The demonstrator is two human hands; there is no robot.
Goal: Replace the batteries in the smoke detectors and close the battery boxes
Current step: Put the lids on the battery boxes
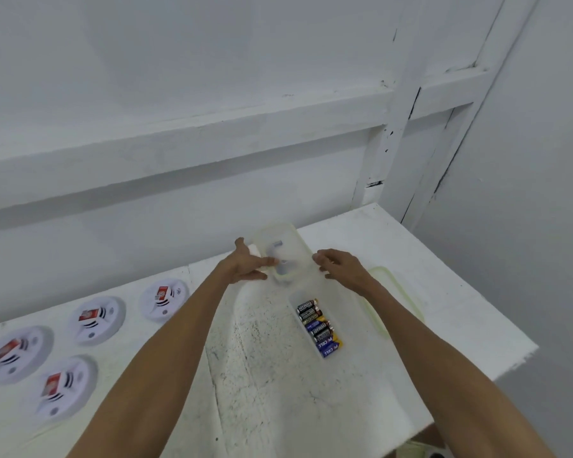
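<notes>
White speckled bench (pixel 278 391) carries four round white smoke detectors (pixel 96 320) with red labels; left hand (pixel 245 264) and right hand (pixel 343 266) grip a translucent plastic box (pixel 290 241), its contents blurred.

The scuffed white table (pixel 278 408) bears four round smoke detectors (pixel 96 320) at left (each with a red patch), an open box of batteries (pixel 316 327), and a green-rimmed lid (pixel 397 302) just beside it.
</notes>
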